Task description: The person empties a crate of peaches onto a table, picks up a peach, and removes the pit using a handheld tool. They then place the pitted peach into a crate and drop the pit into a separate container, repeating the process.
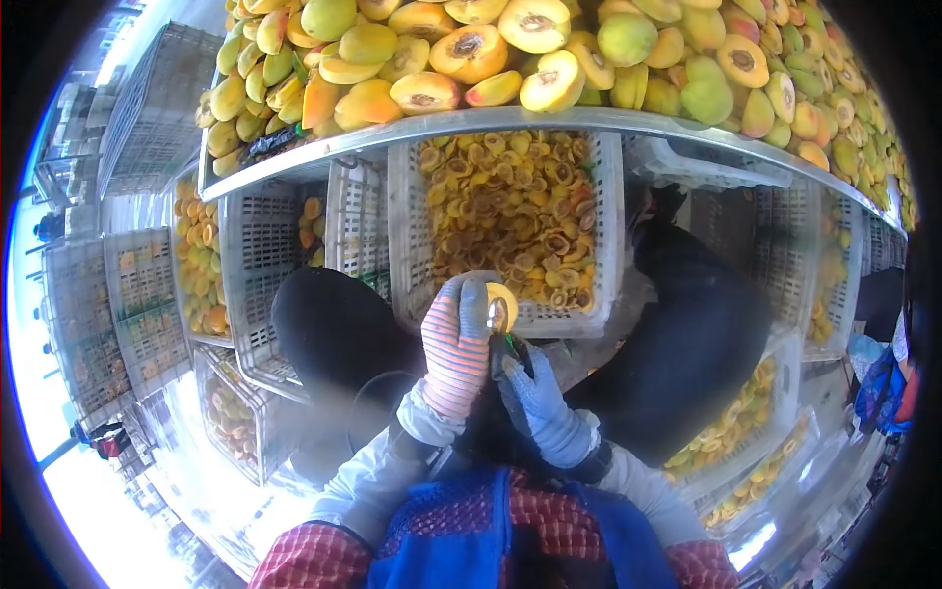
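Note:
My left hand [457, 329], in a pink-and-grey striped glove, is closed on a halved yellow peach [501, 306]. The peach's cut face with its brown centre is turned to the right. My right hand [546, 404], in a blue-grey glove, is just below it. Its fingers are wrapped around a small tool with a green part [511, 341] close to the peach; the kind of tool is mostly hidden. Beyond both hands stands a white plastic crate [606, 236] full of thin, scooped-out peach pieces [510, 206].
A metal-edged table [491, 125] heaped with peaches [471, 54], many halved, runs across the top. My knees [329, 319] flank the white crate. More crates [260, 265] of fruit stand to the left, and others [785, 373] to the right.

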Demonstrator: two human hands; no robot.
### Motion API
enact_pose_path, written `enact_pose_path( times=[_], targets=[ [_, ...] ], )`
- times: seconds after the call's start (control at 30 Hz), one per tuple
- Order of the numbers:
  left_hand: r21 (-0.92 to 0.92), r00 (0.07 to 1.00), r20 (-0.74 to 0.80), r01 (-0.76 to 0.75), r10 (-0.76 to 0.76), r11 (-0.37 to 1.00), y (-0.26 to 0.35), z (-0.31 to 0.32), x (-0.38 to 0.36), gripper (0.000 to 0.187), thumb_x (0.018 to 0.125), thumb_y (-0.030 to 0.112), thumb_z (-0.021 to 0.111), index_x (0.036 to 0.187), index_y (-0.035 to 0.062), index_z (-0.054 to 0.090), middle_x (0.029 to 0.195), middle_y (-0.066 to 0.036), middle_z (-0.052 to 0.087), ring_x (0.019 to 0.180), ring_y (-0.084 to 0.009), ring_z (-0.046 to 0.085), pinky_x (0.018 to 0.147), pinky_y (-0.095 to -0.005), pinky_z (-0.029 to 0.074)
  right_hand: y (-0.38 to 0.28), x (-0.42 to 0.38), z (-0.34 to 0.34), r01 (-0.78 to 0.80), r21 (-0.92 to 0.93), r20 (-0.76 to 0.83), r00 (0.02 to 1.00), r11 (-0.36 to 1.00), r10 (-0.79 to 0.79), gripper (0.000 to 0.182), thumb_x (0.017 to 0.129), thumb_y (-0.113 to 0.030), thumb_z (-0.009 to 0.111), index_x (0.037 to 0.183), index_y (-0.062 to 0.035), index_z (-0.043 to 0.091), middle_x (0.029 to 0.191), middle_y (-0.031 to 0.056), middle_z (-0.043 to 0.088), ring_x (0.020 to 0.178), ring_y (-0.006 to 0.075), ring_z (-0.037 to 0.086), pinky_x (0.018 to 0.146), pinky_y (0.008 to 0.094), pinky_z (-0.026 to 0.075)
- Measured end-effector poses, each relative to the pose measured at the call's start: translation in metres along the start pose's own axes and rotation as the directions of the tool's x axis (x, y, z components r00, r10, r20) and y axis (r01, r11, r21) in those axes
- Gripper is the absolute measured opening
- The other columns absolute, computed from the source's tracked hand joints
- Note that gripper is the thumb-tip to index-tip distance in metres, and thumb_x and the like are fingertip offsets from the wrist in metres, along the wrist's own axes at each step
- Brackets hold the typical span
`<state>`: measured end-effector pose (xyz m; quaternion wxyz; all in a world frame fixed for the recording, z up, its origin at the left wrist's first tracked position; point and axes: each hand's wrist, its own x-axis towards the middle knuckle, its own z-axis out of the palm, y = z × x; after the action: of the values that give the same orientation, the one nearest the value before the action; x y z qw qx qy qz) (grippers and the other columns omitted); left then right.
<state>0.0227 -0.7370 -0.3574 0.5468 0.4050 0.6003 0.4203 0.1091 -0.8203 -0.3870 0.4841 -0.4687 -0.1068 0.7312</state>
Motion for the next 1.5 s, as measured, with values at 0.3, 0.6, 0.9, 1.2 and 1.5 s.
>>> enact_pose_path(
  times=[0.3, 0.6, 0.9, 1.2, 1.5],
  targets=[
    [-0.086, 0.749, 0.464, 0.569, -0.472, 0.818, 0.038, -0.03, 0.022, 0.047, 0.094, 0.046, 0.045, 0.105, 0.0037, 0.061, 0.087, -0.005, 0.065, 0.078, -0.0108, 0.062, 0.069, -0.0226, 0.048, -0.02, 0.004, -0.005, 0.37, -0.557, 0.212, 0.929, 0.744, -0.304, 0.032, 0.087, -0.022, 0.058, 0.111, -0.0013, 0.055, 0.079, 0.0128, 0.063, 0.067, 0.0256, 0.061, 0.062, 0.0351, 0.047],
    [-0.241, 0.932, 0.259, 0.315, -0.252, 0.918, 0.017, -0.005, 0.004, 0.049, 0.095, 0.045, 0.043, 0.107, 0.0004, 0.061, 0.09, -0.006, 0.066, 0.083, -0.0138, 0.062, 0.075, -0.0254, 0.049, -0.03, -0.005, 0.007, 0.455, -0.626, 0.146, 0.867, 0.634, -0.477, 0.032, 0.086, -0.02, 0.058, 0.109, 0.0014, 0.054, 0.078, 0.0129, 0.063, 0.071, 0.0284, 0.062, 0.064, 0.0367, 0.047],
    [-0.227, 0.951, 0.24, 0.248, -0.192, 0.942, 0.015, -0.001, 0.001, 0.048, 0.094, 0.046, 0.045, 0.103, 0.0016, 0.061, 0.085, -0.006, 0.065, 0.077, -0.0123, 0.061, 0.071, -0.0246, 0.048, -0.042, -0.009, 0.005, 0.032, -0.3, 0.143, 0.99, 0.953, 0.012, 0.031, 0.088, -0.02, 0.057, 0.11, 0.0017, 0.053, 0.077, 0.0079, 0.063, 0.065, 0.0167, 0.059, 0.058, 0.031, 0.047],
    [-0.092, 0.833, 0.474, 0.369, -0.285, 0.925, 0.037, -0.008, 0.017, 0.047, 0.092, 0.045, 0.047, 0.103, 0.0019, 0.062, 0.086, -0.003, 0.062, 0.079, -0.0098, 0.056, 0.073, -0.0238, 0.045, -0.036, -0.015, 0.007, -0.091, 0.258, 0.226, 0.974, 0.962, 0.031, 0.03, 0.091, -0.03, 0.054, 0.105, -0.0044, 0.05, 0.077, 0.006, 0.056, 0.05, 0.0117, 0.05, 0.042, 0.0229, 0.04],
    [-0.006, 0.902, 0.414, 0.141, -0.125, 0.99, 0.04, -0.011, 0.005, 0.032, 0.095, 0.032, 0.048, 0.103, 0.0031, 0.06, 0.084, -0.002, 0.058, 0.077, -0.0081, 0.05, 0.071, -0.0223, 0.042, -0.056, -0.014, 0.005, -0.629, 0.425, 0.714, 0.675, 0.651, 0.186, 0.037, 0.096, -0.042, 0.042, 0.103, -0.0075, 0.056, 0.062, 0.0022, 0.048, 0.043, 0.0098, 0.042, 0.037, 0.0213, 0.035]
  ],
)
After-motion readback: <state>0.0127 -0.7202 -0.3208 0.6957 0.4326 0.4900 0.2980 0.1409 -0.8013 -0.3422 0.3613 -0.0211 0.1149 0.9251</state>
